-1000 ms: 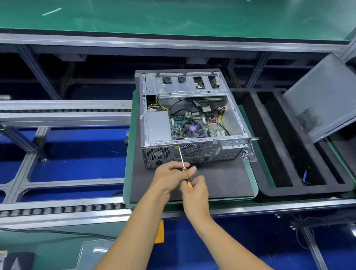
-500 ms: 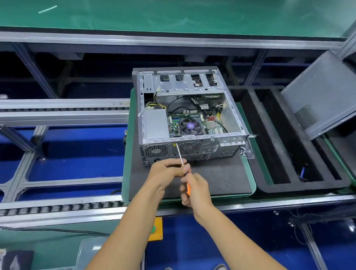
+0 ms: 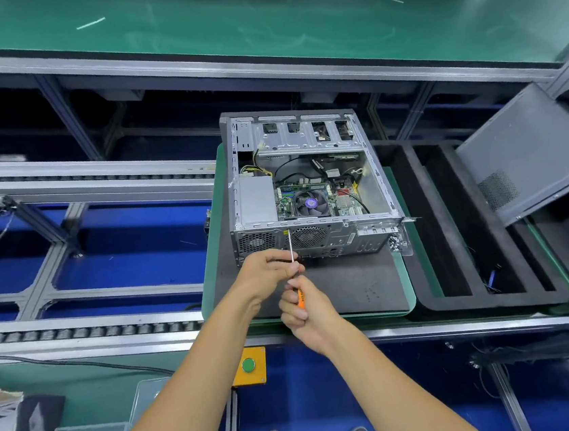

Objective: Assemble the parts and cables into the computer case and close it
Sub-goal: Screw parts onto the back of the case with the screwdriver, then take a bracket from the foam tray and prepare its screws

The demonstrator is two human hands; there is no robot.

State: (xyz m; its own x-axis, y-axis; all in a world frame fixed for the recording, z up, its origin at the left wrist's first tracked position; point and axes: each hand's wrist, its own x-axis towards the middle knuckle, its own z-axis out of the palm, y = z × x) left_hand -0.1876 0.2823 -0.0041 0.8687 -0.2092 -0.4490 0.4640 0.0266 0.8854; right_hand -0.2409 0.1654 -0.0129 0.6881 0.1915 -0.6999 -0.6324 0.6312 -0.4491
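Orange shows between the fingers of our right hand (image 3: 305, 314), which is wrapped around the handle of a screwdriver (image 3: 294, 267); our left hand (image 3: 267, 274) curls round the bare shaft just ahead of it, steadying it. Both grips are closed on the tool.

The shaft runs up and away from us, nearly in line with our forearms, and its tip meets the near panel of the computer case (image 3: 310, 191) close to the top edge, between the two fan grilles. We judge the step in hand to be driving a screw into that rear panel, probably one that fastens the power supply (image 3: 256, 200); the screw itself is too small to make out.

The case lies on its side on a dark mat (image 3: 348, 286) over a green tray on the conveyor, open face up, its long axis running away from us and the ported rear panel facing us. The side panel (image 3: 531, 151) leans well apart to the right, so closing is not yet done.

Next we would need to keep the tip seated and square while the right hand turns, then check the remaining screw holes.
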